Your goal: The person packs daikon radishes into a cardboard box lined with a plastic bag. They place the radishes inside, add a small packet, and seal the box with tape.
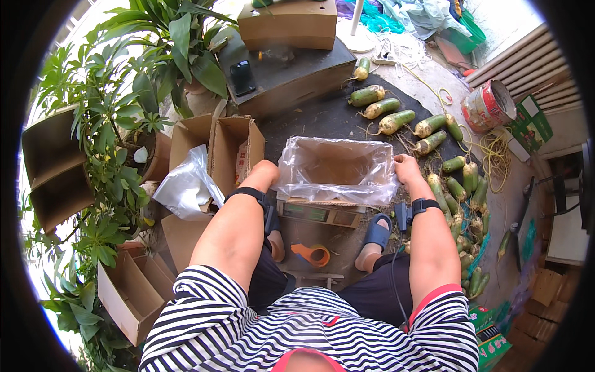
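Observation:
An open cardboard box point(337, 167) lined with a clear plastic bag point(297, 188) stands before me on a digital scale point(304, 213). At the box's left end is my left hand point(266, 173), its fingers mostly hidden behind the wrist. My right hand point(407, 168) has its fingers closed on the bag's edge at the right end of the box. Inside, the box holds nothing but the liner. Green radishes point(396, 122) with pale root ends lie in a curve to the right, and more are piled point(458, 195) beyond my right forearm.
Empty cardboard boxes point(234, 149) and loose plastic bags point(186, 186) stand at the left beside potted plants point(155, 158). An orange tape dispenser point(311, 254) lies between my feet. Behind the lined box is a dark low platform point(288, 69) with a phone point(242, 78). A bucket point(488, 107) and yellow cord point(495, 153) sit right.

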Demonstrator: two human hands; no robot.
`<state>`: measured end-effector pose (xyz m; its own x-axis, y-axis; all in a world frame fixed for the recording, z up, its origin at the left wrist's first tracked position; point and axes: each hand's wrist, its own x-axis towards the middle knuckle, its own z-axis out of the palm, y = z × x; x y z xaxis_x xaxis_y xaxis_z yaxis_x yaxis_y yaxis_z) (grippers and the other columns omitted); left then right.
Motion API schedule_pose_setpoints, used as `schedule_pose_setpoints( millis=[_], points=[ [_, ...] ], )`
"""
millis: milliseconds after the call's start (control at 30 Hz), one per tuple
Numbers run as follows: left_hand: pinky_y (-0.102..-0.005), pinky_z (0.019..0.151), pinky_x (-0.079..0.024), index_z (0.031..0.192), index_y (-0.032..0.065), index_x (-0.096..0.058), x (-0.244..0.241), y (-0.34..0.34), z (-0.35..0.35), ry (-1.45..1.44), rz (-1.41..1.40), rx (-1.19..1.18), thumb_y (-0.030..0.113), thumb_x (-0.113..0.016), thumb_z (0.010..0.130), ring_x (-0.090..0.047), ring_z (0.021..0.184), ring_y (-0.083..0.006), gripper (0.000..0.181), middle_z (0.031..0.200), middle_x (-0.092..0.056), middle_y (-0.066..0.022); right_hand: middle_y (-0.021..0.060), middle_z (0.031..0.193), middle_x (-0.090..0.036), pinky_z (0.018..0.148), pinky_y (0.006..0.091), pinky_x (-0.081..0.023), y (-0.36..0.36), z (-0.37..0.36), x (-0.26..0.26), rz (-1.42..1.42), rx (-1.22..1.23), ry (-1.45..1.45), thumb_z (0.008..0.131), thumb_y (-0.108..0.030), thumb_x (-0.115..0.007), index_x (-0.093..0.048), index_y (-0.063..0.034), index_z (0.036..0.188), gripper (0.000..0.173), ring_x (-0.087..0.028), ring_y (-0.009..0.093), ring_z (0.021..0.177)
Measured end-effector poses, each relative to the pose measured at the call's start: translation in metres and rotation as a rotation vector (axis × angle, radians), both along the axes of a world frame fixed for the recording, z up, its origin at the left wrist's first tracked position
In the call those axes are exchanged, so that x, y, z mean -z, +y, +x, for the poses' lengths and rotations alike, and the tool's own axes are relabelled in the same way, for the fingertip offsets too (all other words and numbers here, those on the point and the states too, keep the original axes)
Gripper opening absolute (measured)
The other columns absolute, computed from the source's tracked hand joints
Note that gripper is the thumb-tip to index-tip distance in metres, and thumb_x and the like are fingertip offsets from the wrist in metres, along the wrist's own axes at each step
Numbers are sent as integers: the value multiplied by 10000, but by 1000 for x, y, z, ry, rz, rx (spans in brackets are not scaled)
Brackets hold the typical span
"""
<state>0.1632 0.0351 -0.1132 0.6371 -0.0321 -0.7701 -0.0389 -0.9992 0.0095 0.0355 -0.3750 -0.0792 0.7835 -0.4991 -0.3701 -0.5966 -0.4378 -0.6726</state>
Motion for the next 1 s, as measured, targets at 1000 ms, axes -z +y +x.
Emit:
schedule_pose_setpoints(
  millis=[1000],
  points=[
    [-455,762,-494,874,15,-582,-143,0,-137,-622,-746,212,282,-802,717,-613,873,-397,380,924,-620,-200,118,883,-653,804,409,-500,91,-141,-58,-385,-553,-394,781,-379,-709,-668,-81,814,302,-635,315,874]
  ],
)
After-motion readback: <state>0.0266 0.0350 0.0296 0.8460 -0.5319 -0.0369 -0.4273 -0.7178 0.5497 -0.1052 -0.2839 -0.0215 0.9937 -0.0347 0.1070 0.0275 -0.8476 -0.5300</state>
